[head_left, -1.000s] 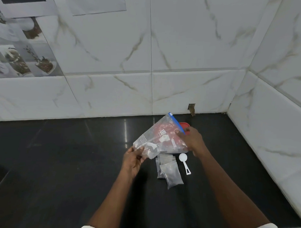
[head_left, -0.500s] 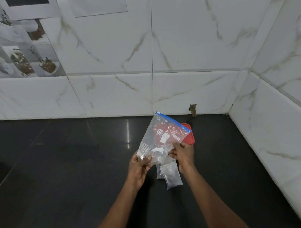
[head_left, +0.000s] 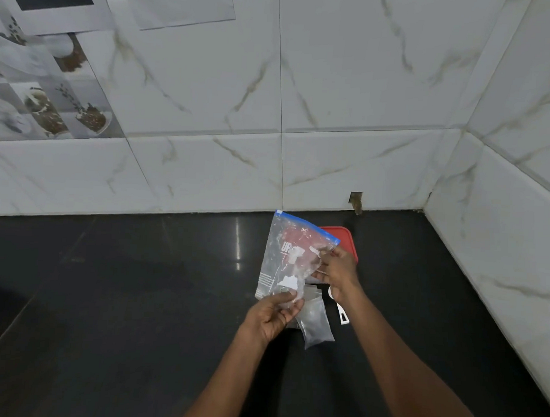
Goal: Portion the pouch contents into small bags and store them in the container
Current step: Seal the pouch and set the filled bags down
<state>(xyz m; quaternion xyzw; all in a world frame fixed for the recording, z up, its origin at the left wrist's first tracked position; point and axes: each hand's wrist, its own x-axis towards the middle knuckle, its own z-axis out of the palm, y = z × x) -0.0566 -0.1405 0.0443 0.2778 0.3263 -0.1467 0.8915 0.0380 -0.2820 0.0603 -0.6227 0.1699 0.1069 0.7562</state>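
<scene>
A clear zip pouch with a blue seal strip is held upright above the black counter. My left hand pinches its lower corner. My right hand grips its right edge just under the seal. Behind the pouch lies a red-lidded container. Small clear bags holding dark contents lie on the counter below the pouch. A white scoop lies to their right, partly hidden by my right wrist.
The black counter stretches left and toward me. Marble-tiled walls close off the back and right side, meeting in a corner. Printed sheets hang on the wall at the upper left.
My right hand moved from the pouch's bottom up to its right edge near the seal. The pouch stands more upright, and the scoop shows again.
</scene>
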